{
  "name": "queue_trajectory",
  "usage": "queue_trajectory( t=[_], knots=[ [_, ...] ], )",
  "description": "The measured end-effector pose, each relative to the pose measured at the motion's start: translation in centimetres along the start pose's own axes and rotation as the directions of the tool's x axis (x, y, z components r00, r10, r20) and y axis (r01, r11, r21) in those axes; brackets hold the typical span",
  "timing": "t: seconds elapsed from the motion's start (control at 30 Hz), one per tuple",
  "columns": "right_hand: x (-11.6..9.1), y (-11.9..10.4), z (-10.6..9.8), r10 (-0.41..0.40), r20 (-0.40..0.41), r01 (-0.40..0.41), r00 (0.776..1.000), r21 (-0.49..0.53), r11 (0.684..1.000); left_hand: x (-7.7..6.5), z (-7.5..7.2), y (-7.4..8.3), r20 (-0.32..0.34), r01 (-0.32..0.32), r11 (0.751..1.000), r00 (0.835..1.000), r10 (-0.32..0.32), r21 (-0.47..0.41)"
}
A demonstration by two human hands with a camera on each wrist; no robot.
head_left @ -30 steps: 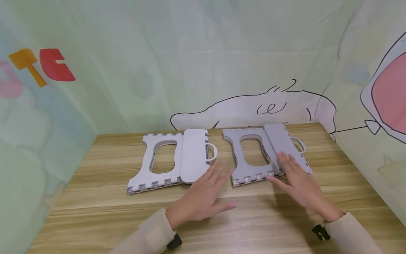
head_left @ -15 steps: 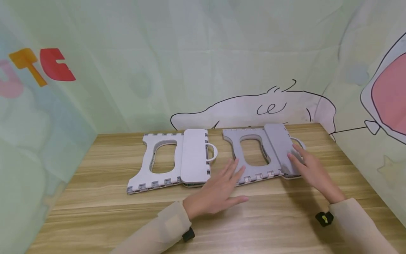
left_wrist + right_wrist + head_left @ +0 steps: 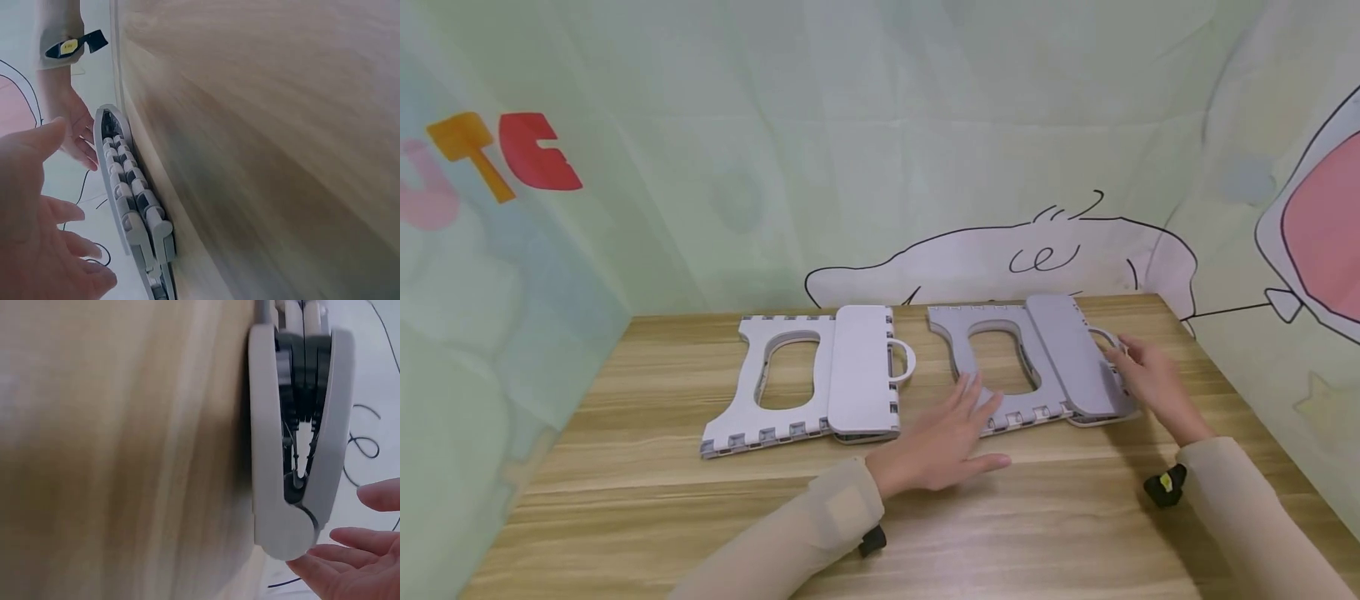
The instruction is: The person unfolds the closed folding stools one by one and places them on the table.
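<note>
Two folded step stools lie flat on the wooden table, a white one [image 3: 861,371] at left and a grey one [image 3: 1070,358] at right. My left hand [image 3: 938,442] hovers at the grey stool's near left corner, fingers straight and overlapping its edge in the head view. At the grey stool's right end, my right hand [image 3: 1161,390] has its fingertips right by the carry handle [image 3: 1101,335]. The right wrist view shows the right fingers [image 3: 350,553] loosely bent at the stool's rounded end [image 3: 284,531], with the thumb held apart.
The wooden table [image 3: 647,483] ends at a printed cloth backdrop [image 3: 850,167] behind and at both sides. The white stool's handle [image 3: 904,360] points toward the grey stool. A black strap device [image 3: 1165,486] sits on my right wrist.
My right hand has slid from the grey stool's near edge across its panel to the handle end. My left hand has moved right, from the white stool to the grey one. Both stools stay put.
</note>
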State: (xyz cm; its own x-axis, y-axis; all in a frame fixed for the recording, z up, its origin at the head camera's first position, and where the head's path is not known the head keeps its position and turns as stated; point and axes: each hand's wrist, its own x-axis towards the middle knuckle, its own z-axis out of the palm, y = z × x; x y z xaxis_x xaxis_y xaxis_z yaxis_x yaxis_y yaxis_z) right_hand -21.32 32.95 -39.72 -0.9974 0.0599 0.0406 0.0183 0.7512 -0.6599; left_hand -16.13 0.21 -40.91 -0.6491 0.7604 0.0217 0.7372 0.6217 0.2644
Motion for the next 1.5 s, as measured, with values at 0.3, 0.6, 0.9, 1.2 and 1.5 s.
queue_trajectory(
  t=[0.3,0.6,0.9,1.2,1.5],
  knots=[
    [1.7,1.0,-0.2,0.209,0.056,-0.215,0.976,0.152,0.965,1.2,0.8,0.5,0.042,0.037,0.999,0.998,-0.036,-0.009],
    [2.3,1.7,0.3,0.274,0.041,-0.276,0.961,0.210,0.938,1.9,1.6,0.7,0.072,0.058,0.998,0.996,-0.059,0.012],
    [2.5,1.8,0.7,0.318,-0.050,-0.293,0.947,0.282,0.914,2.2,2.1,0.8,0.094,0.050,0.990,0.994,-0.062,0.131],
    [2.3,1.6,0.2,0.351,-0.036,-0.290,0.936,0.485,0.825,2.0,1.8,0.8,0.109,0.046,0.988,0.992,-0.062,0.146],
    [2.4,0.6,-0.6,0.360,0.002,-0.300,0.933,0.555,0.776,1.6,1.6,0.5,0.093,0.045,0.992,0.994,-0.056,0.119]
  ],
)
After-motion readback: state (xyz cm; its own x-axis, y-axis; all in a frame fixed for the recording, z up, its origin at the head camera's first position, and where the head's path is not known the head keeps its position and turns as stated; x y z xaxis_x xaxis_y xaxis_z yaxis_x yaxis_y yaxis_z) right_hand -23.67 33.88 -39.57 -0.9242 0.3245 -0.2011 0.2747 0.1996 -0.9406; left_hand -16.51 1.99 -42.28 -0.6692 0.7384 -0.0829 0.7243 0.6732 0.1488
